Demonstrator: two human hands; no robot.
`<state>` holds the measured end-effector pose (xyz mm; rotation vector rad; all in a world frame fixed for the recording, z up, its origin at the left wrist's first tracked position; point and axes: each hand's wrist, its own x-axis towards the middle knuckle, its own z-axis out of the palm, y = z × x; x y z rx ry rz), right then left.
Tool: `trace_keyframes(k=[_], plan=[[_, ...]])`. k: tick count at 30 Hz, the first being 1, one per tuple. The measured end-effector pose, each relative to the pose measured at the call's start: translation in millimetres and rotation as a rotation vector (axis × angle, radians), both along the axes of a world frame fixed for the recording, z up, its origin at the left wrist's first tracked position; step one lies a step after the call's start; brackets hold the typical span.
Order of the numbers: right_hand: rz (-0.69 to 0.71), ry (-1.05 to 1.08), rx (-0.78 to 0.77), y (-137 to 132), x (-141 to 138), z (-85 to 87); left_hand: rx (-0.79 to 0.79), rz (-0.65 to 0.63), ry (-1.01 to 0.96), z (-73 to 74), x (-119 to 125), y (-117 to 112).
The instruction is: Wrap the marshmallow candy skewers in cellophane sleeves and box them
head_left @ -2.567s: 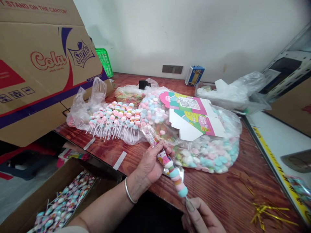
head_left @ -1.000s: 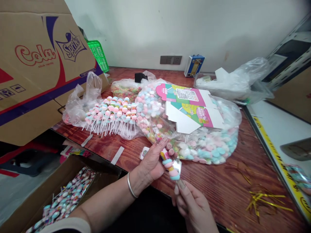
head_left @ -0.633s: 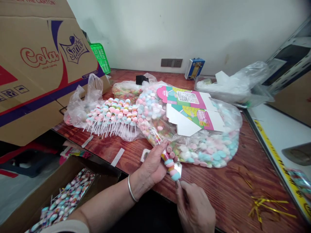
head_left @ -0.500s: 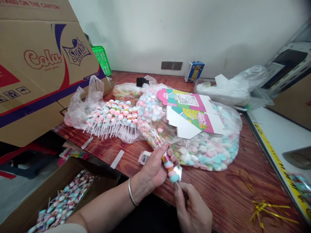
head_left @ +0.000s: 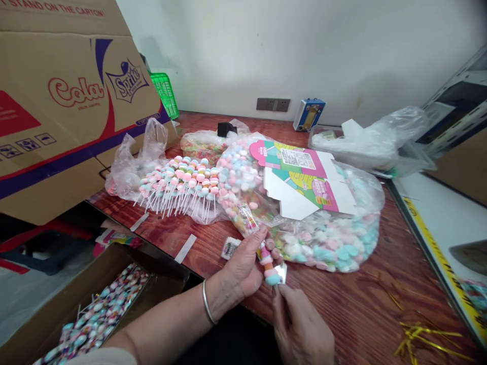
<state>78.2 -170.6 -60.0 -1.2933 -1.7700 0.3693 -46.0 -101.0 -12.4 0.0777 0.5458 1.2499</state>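
Note:
My left hand is closed around a printed clear sleeve with a candy skewer of pink and blue discs partly inside it. My right hand pinches the skewer's stick just below the lowest blue disc, at the table's near edge. Behind them lies a large clear bag of loose pastel candies with a flat pink and green carton on top. A fan of several bare candy skewers rests on plastic to the left.
A big Cola/Sprite carton leans at left. An open box of wrapped skewers sits below the table edge. Gold twist ties lie at right. A small printed packet, paper strips and crumpled plastic bags are on the wooden table.
The skewer has slid further into the sleeve: fewer discs now show below my left hand. My right hand moved up closer to the left, following the stick.

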Motion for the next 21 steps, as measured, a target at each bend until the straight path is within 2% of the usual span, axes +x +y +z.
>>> trace_keyframes(k=[1, 2, 4, 7, 11, 14, 21], plan=[[-0.015, -0.093, 0.098, 1.4, 0.3, -1.9, -0.007, 0.001, 0.004, 0.1, 1.3, -0.8], [-0.011, -0.131, 0.127, 2.6, 0.1, -2.9, -0.012, 0.003, 0.006, 0.0, 2.5, -1.9], [0.029, -0.055, 0.008, 4.6, -1.5, -1.7, -0.010, -0.017, 0.014, -1.2, 4.3, -4.4], [0.069, 0.199, -0.255, 5.8, -3.9, 6.5, 0.021, -0.060, 0.040, -2.5, 1.7, -5.4], [0.070, 0.321, -0.344, 5.1, -4.0, 14.6, 0.068, 0.054, 0.053, 0.2, -9.9, 2.7], [0.070, 0.289, -0.307, 4.8, -5.9, 14.0, 0.110, 0.095, 0.047, 1.7, -12.1, 6.9], [0.039, 0.064, -0.091, 8.2, -8.8, 11.5, 0.061, 0.036, 0.022, -3.4, -0.9, -1.1]])
